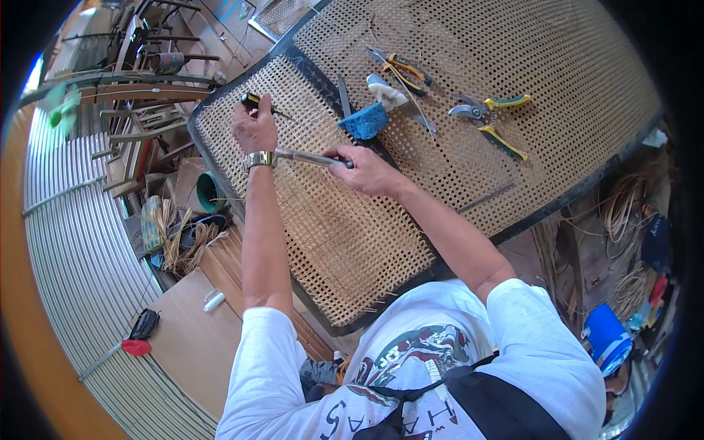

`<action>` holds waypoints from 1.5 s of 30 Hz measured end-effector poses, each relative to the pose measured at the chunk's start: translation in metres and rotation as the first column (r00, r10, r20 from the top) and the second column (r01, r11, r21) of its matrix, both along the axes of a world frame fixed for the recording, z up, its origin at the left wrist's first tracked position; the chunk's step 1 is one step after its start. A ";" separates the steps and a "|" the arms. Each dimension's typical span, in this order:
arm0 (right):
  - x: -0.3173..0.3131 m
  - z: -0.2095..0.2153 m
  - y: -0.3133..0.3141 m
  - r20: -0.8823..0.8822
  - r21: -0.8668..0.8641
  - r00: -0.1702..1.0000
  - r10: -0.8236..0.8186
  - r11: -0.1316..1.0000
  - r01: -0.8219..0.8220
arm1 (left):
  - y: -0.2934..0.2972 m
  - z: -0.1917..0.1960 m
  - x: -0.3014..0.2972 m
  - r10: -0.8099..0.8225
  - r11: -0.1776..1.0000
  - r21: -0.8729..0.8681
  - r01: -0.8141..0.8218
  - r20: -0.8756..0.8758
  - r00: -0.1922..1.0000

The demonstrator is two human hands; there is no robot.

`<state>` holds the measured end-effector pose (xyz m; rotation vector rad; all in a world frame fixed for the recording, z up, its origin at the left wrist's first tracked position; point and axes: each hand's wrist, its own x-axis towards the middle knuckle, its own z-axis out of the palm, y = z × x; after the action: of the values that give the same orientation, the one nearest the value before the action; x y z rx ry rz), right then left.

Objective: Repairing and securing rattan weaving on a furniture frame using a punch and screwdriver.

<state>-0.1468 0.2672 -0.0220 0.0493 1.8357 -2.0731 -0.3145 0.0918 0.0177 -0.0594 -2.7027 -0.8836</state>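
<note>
My left hand (255,132) is closed round the black-and-yellow handle of a screwdriver (251,101), over the upper left of a woven cane panel (330,242). The screwdriver's thin dark shaft points right, close above the weave. In my right hand (367,171) is the dark grip of a metal-shafted tool (304,156). Its shaft runs left to my left wrist, where its far end is hidden. Beyond my right hand lie a blue lump of material (364,122), a narrow metal blade (343,95) and a crumpled white piece (386,91).
Pliers (407,71) and pruning shears (490,115) with yellow-and-dark handles lie on the larger cane sheet (543,59). A thin dark rod (485,197) rests nearer me. Stacked wooden frames (147,125) stand left, beside corrugated metal (81,242). A blue container (607,339) sits lower right.
</note>
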 end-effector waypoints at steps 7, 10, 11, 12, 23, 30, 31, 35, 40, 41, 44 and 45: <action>-0.003 -0.002 -0.004 -0.093 0.031 0.996 -0.018 0.999 0.021 | -0.009 0.001 -0.005 -0.029 0.999 0.021 0.029 -0.007 1.000; -0.007 -0.003 0.001 -0.051 0.016 0.998 0.033 0.999 -0.033 | -0.007 -0.001 -0.007 -0.030 1.000 -0.005 0.030 0.003 1.000; -0.007 -0.004 0.003 -0.047 0.017 0.998 0.032 0.999 -0.031 | -0.004 -0.001 -0.005 -0.025 0.996 -0.083 0.024 -0.013 1.000; -0.007 -0.005 0.004 -0.054 0.026 0.998 0.015 1.000 -0.013 | 0.000 -0.001 -0.003 -0.021 0.987 -0.160 0.016 -0.030 0.999; -0.007 -0.006 0.003 -0.036 0.008 0.997 -0.065 0.998 0.065 | -0.002 -0.009 -0.007 0.038 0.999 -0.031 -0.039 -0.025 0.999; 0.002 -0.005 -0.005 0.026 0.055 0.968 -0.249 0.967 0.247 | 0.003 -0.002 -0.014 0.029 0.999 0.028 -0.028 -0.022 0.999; 0.012 0.000 -0.004 0.019 0.026 0.982 -0.185 0.982 0.185 | -0.003 0.001 -0.012 0.012 0.999 0.053 -0.012 -0.009 1.000; 0.044 -0.003 -0.003 0.027 -0.040 0.992 -0.126 0.991 0.127 | 0.006 0.006 0.003 -0.048 0.999 -0.003 0.048 -0.101 0.994; 0.043 -0.013 -0.004 0.044 -0.052 0.991 -0.130 0.990 0.132 | 0.008 -0.015 0.004 -0.031 0.998 0.061 0.033 -0.030 0.999; 0.037 -0.012 -0.001 0.042 -0.048 0.992 -0.121 0.991 0.123 | 0.008 -0.018 0.004 -0.036 0.999 -0.007 0.036 -0.055 0.998; 0.025 -0.006 0.009 0.083 -0.036 0.997 0.005 0.999 -0.002 | 0.007 -0.017 0.006 -0.028 0.995 0.090 0.034 -0.064 0.998; 0.029 -0.004 0.012 0.122 -0.088 0.985 -0.124 0.987 0.135 | 0.008 -0.010 0.013 0.026 0.993 0.115 -0.016 -0.081 0.996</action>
<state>-0.1180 0.2789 -0.0259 0.2654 1.7023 -2.1944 -0.3013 0.0997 0.0080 -0.0422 -2.5672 -1.0049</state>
